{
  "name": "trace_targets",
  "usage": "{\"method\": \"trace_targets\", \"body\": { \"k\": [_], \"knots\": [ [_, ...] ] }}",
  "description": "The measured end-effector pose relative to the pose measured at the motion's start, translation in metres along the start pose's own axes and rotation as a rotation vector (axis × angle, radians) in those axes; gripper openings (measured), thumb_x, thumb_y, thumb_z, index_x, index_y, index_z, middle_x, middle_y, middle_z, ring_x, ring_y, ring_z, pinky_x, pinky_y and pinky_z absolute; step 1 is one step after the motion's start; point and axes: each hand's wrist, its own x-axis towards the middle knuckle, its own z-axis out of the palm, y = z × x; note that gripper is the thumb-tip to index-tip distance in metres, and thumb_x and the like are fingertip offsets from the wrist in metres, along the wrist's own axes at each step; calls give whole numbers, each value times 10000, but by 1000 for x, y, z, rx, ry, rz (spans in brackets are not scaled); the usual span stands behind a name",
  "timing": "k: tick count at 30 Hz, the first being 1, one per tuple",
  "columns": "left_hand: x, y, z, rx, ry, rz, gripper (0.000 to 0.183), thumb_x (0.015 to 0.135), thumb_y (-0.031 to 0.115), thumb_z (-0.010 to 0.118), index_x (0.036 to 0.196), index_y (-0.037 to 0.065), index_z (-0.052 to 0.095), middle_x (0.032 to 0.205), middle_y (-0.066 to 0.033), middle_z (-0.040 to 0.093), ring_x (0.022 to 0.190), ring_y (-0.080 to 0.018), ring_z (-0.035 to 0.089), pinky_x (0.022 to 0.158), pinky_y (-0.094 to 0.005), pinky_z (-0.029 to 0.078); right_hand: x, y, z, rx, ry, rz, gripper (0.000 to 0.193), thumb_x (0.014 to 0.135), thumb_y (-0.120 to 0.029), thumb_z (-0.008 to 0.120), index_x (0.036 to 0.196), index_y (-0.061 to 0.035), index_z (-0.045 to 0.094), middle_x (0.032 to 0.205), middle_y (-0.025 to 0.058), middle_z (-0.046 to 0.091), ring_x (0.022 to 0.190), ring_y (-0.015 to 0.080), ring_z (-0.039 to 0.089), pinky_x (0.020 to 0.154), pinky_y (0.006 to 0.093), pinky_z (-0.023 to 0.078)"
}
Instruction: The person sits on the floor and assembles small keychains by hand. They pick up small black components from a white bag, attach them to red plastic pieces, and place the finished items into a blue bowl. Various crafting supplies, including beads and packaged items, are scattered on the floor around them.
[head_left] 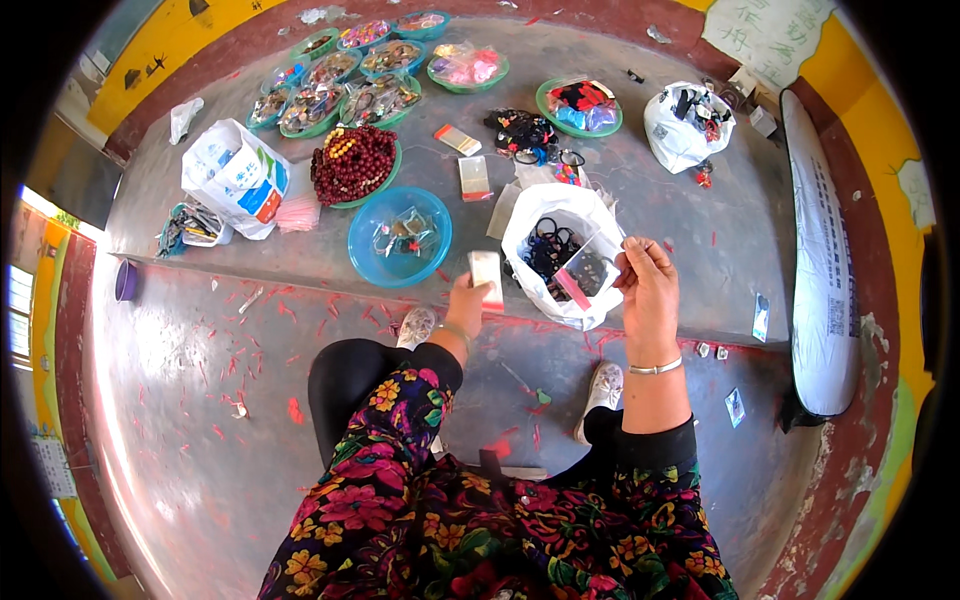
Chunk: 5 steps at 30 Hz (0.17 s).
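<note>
In my left hand (462,308) is a stack of small clear plastic bags (485,268) with a red strip at one end, gripped between thumb and fingers. My right hand (650,295) is raised at the right side of an open white plastic bag (520,215), fingers pinched on the edge of a single clear plastic bag (597,262) with a pinkish-red strip. That small bag hangs over the mouth of the white one, which holds a heap of black hair ties (548,245). Whether anything is inside the small bag cannot be made out.
Left of the white bag stands a blue basin (362,245) with small packets, beside a tray of dark red beads (345,170). Several trays of packaged trinkets (375,95) line the back. Another white bag (670,140) sits at right; a ledge edge (700,338) crosses ahead of my feet.
</note>
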Motion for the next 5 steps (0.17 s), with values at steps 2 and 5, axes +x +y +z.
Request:
{"method": "trace_targets", "body": {
  "k": [2, 5],
  "knots": [
    [11, 0, 3, -35, 167, 137, 458, 774, 72, 619, 1192, -18, 454, 988, -129, 584, 903, -228, 570, 755, -375, 471, 3, 3, -4, -3, -24, 13, 117, 864, -154, 575, 817, -47, 583, 641, 22, 576, 534, 78, 485, 514, 203, 383],
    [16, -7, -16, 305, 167, 2, 658, 787, 153, 640, 1326, 13, 288, 1183, -172, 501, 1045, -225, 506, 876, -358, 408, 5, 5, -5, -13, -67, 40, 126, 866, -165, 575, 828, -46, 587, 644, 21, 577, 541, 79, 486, 523, 208, 390]
  ]
}}
